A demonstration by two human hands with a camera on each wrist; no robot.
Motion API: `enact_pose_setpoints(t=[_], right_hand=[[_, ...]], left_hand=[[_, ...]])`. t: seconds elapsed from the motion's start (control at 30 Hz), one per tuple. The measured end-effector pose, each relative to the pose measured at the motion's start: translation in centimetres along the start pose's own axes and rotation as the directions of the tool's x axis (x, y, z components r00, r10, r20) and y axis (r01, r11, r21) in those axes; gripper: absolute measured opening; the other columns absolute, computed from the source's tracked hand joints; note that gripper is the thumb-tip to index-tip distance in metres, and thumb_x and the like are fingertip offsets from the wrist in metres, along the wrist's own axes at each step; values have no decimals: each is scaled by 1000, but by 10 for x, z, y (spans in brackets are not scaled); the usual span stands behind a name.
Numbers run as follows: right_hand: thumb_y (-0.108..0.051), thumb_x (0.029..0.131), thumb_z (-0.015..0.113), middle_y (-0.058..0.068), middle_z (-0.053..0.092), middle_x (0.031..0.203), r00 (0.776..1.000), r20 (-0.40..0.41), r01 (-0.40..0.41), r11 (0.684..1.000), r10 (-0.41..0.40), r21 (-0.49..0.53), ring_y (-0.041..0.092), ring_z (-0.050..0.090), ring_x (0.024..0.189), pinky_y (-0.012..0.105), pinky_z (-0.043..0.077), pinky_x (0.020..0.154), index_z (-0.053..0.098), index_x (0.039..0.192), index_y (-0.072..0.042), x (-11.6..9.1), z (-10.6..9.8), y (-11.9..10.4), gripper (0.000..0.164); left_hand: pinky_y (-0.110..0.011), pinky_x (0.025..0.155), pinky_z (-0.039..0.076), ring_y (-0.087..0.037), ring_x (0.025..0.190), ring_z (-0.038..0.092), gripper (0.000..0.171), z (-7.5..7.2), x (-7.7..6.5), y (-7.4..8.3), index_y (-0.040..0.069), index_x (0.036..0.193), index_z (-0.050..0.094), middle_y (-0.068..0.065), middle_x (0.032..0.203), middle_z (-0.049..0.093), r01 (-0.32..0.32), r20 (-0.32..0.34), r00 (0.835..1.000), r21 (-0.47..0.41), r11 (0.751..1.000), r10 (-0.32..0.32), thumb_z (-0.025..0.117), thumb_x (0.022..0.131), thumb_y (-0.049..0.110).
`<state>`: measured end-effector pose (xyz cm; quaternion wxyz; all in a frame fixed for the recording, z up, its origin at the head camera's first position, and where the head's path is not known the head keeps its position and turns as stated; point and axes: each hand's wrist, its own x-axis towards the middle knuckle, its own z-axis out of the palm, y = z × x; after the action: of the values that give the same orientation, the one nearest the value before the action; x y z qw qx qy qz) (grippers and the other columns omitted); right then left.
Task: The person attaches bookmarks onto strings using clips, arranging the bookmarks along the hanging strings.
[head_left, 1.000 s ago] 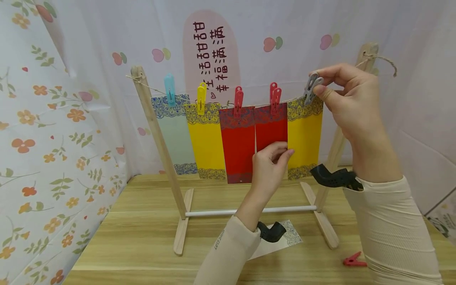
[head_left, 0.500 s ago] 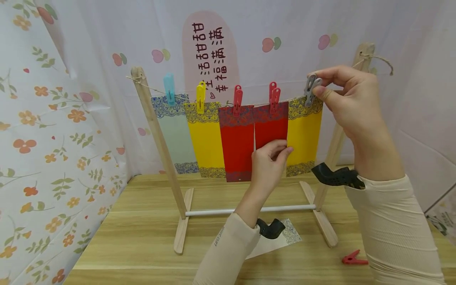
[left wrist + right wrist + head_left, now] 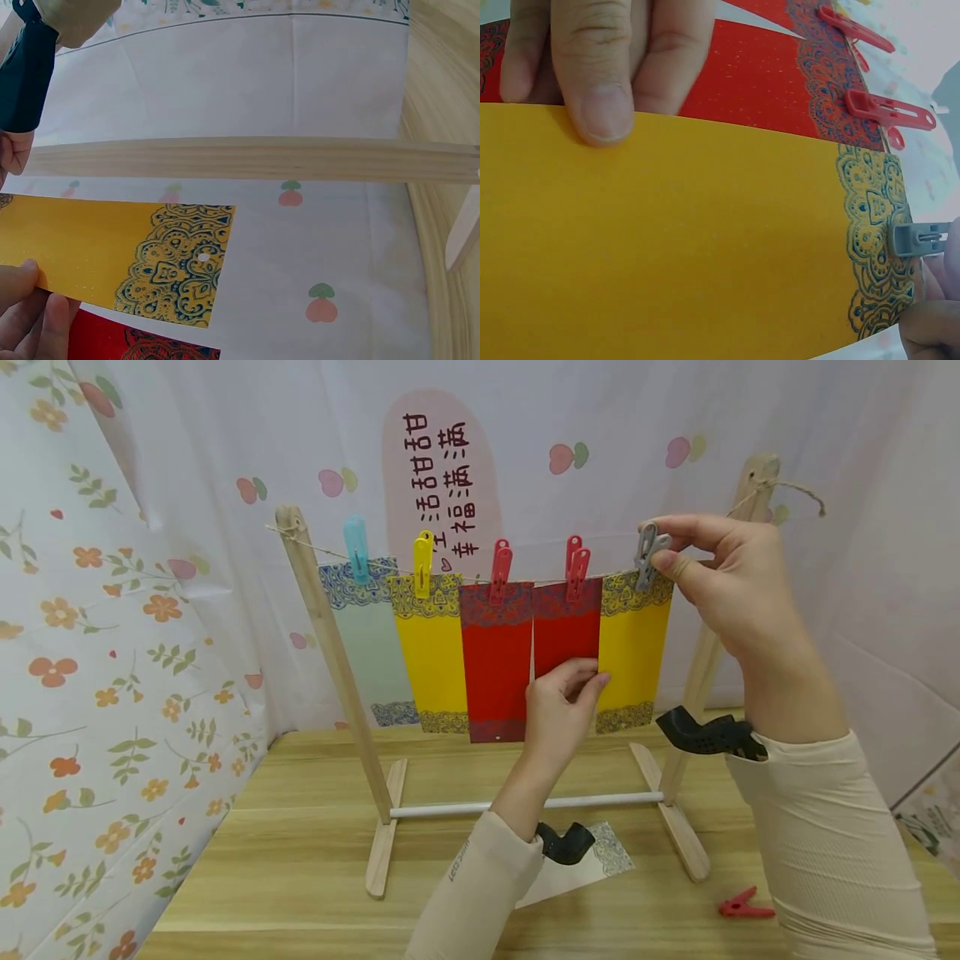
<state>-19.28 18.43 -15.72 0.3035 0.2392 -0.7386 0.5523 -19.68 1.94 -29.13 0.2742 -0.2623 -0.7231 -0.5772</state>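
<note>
My left hand pinches the left edge of a yellow card at the right end of the string, thumb in front. At that card's patterned top, my right hand holds a grey clothespin between thumb and fingers. In the right wrist view the grey clothespin sits over the card's patterned edge. To the left hang a red card and another red card, under a red clothespin and a second red clothespin. My left hand partly hides the nearer red card.
A yellow card and a pale green card hang farther left. The string runs between a left wooden post and a right wooden post. A pale card and a loose red clothespin lie on the table.
My right hand and the grey clothespin have shifted slightly left and down, and the yellow card's top with them. The right post's top has shifted left too. My left hand keeps its pinch.
</note>
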Motion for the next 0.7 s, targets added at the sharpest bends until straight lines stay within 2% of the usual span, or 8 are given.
enact_pose_setpoints(t=[0.1,0.2,0.3,0.53,0.7], right_hand=[[1,90,69,-8,65,82,1000,11,-10,1000,10,2,9,37,42,19,30,45,77,111,-11,2,-2,-1,25],[3,88,70,-6,65,81,999,38,-38,993,34,111,11,33,40,21,26,42,77,109,-10,3,-4,-1,25],[5,87,71,-3,66,82,997,61,-57,973,45,224,13,30,38,22,25,40,77,108,-8,3,-5,-2,26],[7,84,73,1,69,85,998,60,-46,933,26,356,14,34,37,21,34,41,76,109,-3,2,-4,-3,28],[10,82,73,4,72,88,999,40,-29,898,13,439,15,38,36,20,39,42,74,110,0,1,-2,-4,30]], left_hand=[[-15,73,55,-21,85,74,15,-1,-1,-2,-2,104,73,-15,97,77,14,-3,1000,5,1000,-14,68,94,8],[-14,73,55,-20,84,74,15,-1,-4,-6,0,104,74,-13,97,77,33,7,999,36,999,-33,68,94,8],[-14,72,54,-18,84,73,14,-3,-9,-10,1,103,74,-11,96,77,58,28,998,73,996,-61,68,94,9],[-14,74,54,-10,81,71,13,-6,-18,-17,6,102,75,-6,92,77,139,95,984,123,983,-151,69,94,13],[-14,76,54,-7,82,70,12,-7,-24,-18,8,102,76,-3,93,77,148,133,977,144,978,-167,69,94,13]])
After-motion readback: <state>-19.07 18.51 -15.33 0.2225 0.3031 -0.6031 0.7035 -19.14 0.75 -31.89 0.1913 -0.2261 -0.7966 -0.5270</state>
